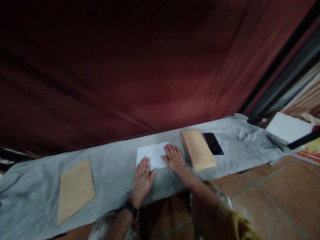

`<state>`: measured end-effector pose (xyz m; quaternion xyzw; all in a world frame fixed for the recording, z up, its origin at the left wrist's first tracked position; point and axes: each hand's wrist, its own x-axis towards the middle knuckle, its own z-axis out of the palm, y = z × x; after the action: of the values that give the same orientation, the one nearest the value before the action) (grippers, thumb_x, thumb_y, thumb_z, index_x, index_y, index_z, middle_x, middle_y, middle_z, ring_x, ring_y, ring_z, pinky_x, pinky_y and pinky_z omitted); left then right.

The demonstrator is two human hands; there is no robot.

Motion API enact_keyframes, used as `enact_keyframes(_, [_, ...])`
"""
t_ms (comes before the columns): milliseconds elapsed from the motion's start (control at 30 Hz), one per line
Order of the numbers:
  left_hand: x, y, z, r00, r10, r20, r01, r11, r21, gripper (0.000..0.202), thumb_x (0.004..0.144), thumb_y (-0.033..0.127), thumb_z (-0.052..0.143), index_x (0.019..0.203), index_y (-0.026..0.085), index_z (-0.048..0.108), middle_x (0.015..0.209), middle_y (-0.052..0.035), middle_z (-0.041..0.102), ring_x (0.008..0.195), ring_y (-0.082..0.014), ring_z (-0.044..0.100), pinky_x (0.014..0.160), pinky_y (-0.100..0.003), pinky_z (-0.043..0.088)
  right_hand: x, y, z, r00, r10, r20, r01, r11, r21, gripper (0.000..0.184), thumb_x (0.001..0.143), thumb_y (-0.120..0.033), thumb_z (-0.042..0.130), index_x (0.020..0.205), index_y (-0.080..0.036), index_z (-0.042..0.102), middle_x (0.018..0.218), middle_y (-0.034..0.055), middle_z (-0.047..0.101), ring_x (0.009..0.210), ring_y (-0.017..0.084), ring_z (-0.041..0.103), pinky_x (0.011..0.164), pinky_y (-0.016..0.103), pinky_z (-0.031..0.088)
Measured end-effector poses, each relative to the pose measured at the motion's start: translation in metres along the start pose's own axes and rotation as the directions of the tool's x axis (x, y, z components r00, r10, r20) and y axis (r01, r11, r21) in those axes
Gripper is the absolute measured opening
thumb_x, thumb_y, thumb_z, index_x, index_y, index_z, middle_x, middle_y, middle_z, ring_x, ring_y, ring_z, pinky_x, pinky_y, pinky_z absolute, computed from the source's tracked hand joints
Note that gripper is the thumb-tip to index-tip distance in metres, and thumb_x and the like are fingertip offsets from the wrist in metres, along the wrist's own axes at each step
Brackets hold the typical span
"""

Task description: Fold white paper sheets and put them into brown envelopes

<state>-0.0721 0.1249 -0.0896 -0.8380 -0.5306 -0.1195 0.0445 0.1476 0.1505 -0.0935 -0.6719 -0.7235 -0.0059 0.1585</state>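
Note:
A white sheet of paper lies flat on the grey cloth in front of me; whether it is folded I cannot tell. Resting flat on its lower left part is my left hand, fingers stretched out and a dark watch on the wrist. My right hand presses on the sheet's right end with its fingers spread. Just right of that hand sits a stack of brown envelopes. Another brown envelope lies by itself at the left.
The grey cloth covers a long, narrow surface. Beside the stack lies a phone with a dark screen. A dark red curtain hangs along the far edge. Brown floor tiles show at the lower right.

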Motion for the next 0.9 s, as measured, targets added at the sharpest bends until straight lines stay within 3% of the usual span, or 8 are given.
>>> enact_keyframes(133, [-0.020, -0.018, -0.005, 0.999, -0.029, -0.015, 0.030, 0.999, 0.021, 0.070, 0.100, 0.054, 0.029, 0.153, 0.008, 0.034, 0.156, -0.0197, 0.040, 0.146, -0.0300, 0.036, 0.118, -0.050, 0.034, 0.000, -0.001, -0.001, 1.000, 0.010, 0.008, -0.010, 1.000, 0.010, 0.060, 0.102, -0.049, 0.039, 0.152, -0.016, 0.040, 0.159, 0.0114, 0.036, 0.144, 0.028, 0.038, 0.119, 0.047, 0.025])
enact_keyframes(233, [-0.026, -0.017, -0.009, 0.997, -0.062, -0.052, 0.064, 0.997, 0.035, 0.072, 0.100, 0.055, 0.029, 0.153, 0.006, 0.033, 0.154, -0.0222, 0.043, 0.146, -0.0323, 0.037, 0.117, -0.053, 0.034, 0.000, -0.002, -0.002, 1.000, 0.015, 0.011, -0.015, 1.000, 0.010, 0.060, 0.102, -0.049, 0.039, 0.152, -0.016, 0.040, 0.159, 0.0108, 0.036, 0.144, 0.029, 0.037, 0.119, 0.047, 0.024])
enact_keyframes(333, [-0.021, 0.002, -0.013, 0.996, -0.035, -0.082, 0.037, 0.999, 0.018, 0.067, 0.101, 0.050, 0.028, 0.154, 0.008, 0.031, 0.157, -0.0194, 0.039, 0.148, -0.0298, 0.032, 0.119, -0.051, 0.032, 0.000, -0.004, -0.002, 1.000, 0.027, 0.007, -0.027, 1.000, 0.013, 0.059, 0.102, -0.049, 0.039, 0.152, -0.017, 0.040, 0.159, 0.0110, 0.036, 0.144, 0.029, 0.038, 0.118, 0.047, 0.024])
enact_keyframes(500, [-0.012, 0.042, -0.010, 0.990, 0.143, -0.013, -0.144, 0.989, -0.042, 0.059, 0.102, 0.044, 0.034, 0.153, 0.014, 0.036, 0.157, -0.0134, 0.042, 0.148, -0.0262, 0.034, 0.119, -0.049, 0.034, 0.001, -0.002, -0.003, 1.000, 0.024, 0.008, -0.024, 0.999, 0.037, 0.058, 0.103, -0.048, 0.039, 0.152, -0.017, 0.040, 0.159, 0.0110, 0.036, 0.144, 0.029, 0.038, 0.119, 0.048, 0.024])
enact_keyframes(667, [-0.017, 0.047, -0.005, 0.986, 0.166, -0.028, -0.167, 0.986, -0.019, 0.059, 0.100, 0.044, 0.040, 0.150, 0.014, 0.041, 0.156, -0.0144, 0.043, 0.147, -0.0272, 0.035, 0.118, -0.049, 0.035, 0.002, -0.015, -0.008, 0.999, 0.047, 0.006, -0.048, 0.996, 0.076, 0.057, 0.104, -0.045, 0.037, 0.151, -0.013, 0.042, 0.158, 0.0133, 0.037, 0.145, 0.030, 0.037, 0.121, 0.050, 0.022])
enact_keyframes(733, [-0.019, 0.044, -0.003, 0.984, 0.177, -0.026, -0.177, 0.984, -0.006, 0.057, 0.099, 0.042, 0.043, 0.148, 0.013, 0.045, 0.154, -0.0152, 0.045, 0.146, -0.0282, 0.038, 0.118, -0.050, 0.035, 0.000, -0.030, -0.008, 1.000, -0.024, -0.005, 0.024, 0.992, 0.126, 0.057, 0.105, -0.044, 0.034, 0.151, -0.012, 0.041, 0.157, 0.0125, 0.038, 0.146, 0.026, 0.036, 0.122, 0.044, 0.024])
enact_keyframes(833, [-0.021, 0.041, 0.001, 0.981, 0.191, 0.016, -0.191, 0.982, 0.003, 0.047, 0.097, 0.032, 0.046, 0.139, 0.014, 0.055, 0.145, -0.0164, 0.056, 0.141, -0.0301, 0.045, 0.116, -0.054, 0.037, -0.006, -0.052, -0.003, 0.954, -0.297, 0.030, 0.284, 0.933, 0.221, 0.055, 0.106, -0.047, 0.030, 0.151, -0.019, 0.042, 0.159, 0.0048, 0.038, 0.146, 0.018, 0.036, 0.121, 0.035, 0.027])
enact_keyframes(900, [-0.022, 0.040, 0.004, 0.978, 0.204, 0.036, -0.204, 0.979, 0.004, 0.044, 0.095, 0.026, 0.048, 0.136, 0.015, 0.059, 0.141, -0.0161, 0.059, 0.139, -0.0304, 0.047, 0.116, -0.055, 0.037, -0.008, -0.057, 0.000, 0.935, -0.351, 0.052, 0.329, 0.913, 0.242, 0.054, 0.106, -0.048, 0.027, 0.151, -0.021, 0.043, 0.159, 0.0036, 0.038, 0.145, 0.017, 0.037, 0.122, 0.035, 0.027])
